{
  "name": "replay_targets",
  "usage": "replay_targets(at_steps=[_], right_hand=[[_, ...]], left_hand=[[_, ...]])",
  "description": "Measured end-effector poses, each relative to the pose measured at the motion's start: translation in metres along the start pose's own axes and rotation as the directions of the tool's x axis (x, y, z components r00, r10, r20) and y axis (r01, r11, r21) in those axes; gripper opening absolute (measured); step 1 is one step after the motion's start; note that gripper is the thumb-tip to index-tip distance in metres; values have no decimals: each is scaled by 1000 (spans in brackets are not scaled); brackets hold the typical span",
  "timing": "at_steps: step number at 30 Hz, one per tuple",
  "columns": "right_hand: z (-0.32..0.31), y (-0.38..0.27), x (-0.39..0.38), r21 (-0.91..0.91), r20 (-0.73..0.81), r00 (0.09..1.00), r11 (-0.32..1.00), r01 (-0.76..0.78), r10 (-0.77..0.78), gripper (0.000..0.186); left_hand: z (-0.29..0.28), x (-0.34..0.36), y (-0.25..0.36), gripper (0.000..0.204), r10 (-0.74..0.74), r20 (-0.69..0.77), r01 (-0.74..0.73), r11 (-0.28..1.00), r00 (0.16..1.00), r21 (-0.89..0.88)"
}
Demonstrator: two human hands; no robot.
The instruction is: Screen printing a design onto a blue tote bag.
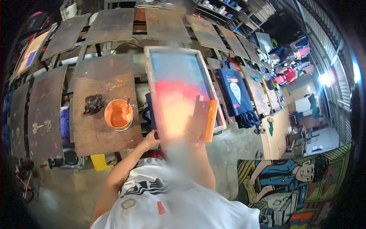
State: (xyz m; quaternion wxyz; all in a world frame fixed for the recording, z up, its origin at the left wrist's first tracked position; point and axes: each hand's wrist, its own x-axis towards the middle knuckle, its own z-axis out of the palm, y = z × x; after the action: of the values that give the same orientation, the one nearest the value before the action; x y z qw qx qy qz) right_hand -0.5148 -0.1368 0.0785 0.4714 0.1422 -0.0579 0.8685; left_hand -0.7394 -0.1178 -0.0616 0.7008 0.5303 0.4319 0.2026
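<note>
A wooden-framed printing screen [151, 91] lies in front of me, its mesh tinted blue at the far end, then red and pale yellow-orange nearer me. My left hand [153, 139] is closed at the frame's near left corner, fingers against the edge. A wide squeegee [209, 121] with an orange-stained wooden bar stands in the near right part of the screen. My right hand [199, 143] is just below it, at the near edge. A blurred smear and the squeegee hide its fingers, so its grip cannot be made out. Dark cloth shows under the screen's left side.
Left of the screen, a bucket of orange ink [119, 114] and a crumpled black plastic bag [93, 104] sit on a board [103, 141]. Dark blue printed bags [235, 91] hang over a board on the right. More boards stand in rows behind.
</note>
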Motion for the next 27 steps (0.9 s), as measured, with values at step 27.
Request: replay_targets(at_steps=[27], right_hand=[[-70,22,45,-141,-75,643,-630,-763,-762,39]], left_hand=[[1,-7,-6,58,174,-11,-171,947,985,-271]])
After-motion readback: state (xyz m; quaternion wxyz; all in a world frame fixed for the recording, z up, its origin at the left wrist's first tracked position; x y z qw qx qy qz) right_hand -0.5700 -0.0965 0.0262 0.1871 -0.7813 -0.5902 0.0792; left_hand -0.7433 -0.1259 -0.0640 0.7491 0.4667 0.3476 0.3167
